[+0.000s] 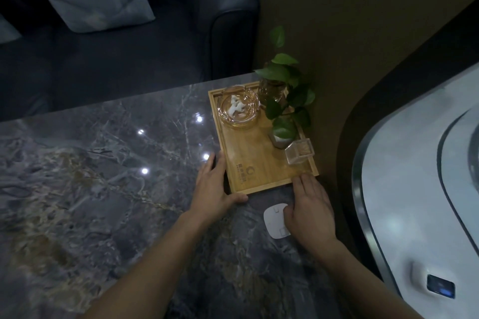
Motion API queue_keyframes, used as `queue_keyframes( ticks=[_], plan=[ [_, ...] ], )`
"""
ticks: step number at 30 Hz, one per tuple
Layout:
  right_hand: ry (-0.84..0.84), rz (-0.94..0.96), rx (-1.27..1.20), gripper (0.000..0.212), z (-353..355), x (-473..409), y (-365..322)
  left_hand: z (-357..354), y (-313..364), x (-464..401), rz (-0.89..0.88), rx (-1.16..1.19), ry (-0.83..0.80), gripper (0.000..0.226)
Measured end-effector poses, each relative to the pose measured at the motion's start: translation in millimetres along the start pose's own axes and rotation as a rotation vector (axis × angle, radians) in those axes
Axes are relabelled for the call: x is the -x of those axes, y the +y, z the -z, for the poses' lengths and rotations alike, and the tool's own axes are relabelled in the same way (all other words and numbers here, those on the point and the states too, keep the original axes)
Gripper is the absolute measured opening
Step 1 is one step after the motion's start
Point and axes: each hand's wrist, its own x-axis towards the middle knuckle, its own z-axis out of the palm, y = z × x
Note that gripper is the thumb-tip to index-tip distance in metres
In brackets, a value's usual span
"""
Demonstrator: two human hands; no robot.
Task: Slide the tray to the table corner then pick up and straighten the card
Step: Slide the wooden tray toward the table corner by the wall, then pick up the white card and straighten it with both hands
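Wooden tray (255, 163) sits between flat, spread hands: left (215, 186), right (309, 208).

Wooden tray (248, 163), printed logo, lies flat at table's far right corner; white rounded card (272, 220) flat just beside near edge.

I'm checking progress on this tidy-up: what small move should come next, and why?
Probably lift the right hand off the tray and pick up the white card. The tray already sits in the table corner.
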Motion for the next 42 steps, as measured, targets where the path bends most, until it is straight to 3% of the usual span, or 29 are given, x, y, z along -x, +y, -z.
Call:
queue_keyframes(
  ticks=[15, 22, 26, 33, 42],
  plan=[
    [-0.020, -0.028, -0.030, 0.062, -5.1, 13.5, 1.2, -9.2, -2.9, 8.9, -0.001, -0.030, 0.006, 0.127],
    [-0.059, -0.026, -0.037, 0.071, -5.5, 20.6, 2.7, -5.2, -8.1, 22.1, -0.086, -0.054, 0.043, 0.110],
    [-0.054, 0.023, -0.044, 0.075, -3.8, 33.5, -6.0, -0.2, -18.6, 53.3, -0.119, -0.122, 0.086, 0.104],
    [-0.107, 0.166, -0.066, 0.068, -15.6, 70.3, -39.8, 18.8, -52.5, 133.3, -0.020, -0.118, 0.135, 0.103],
    [-0.145, 0.316, -0.110, 0.084, -32.1, 127.3, -94.0, 34.8, -106.3, 228.3, 0.093, -0.018, 0.213, 0.104]
  ],
)
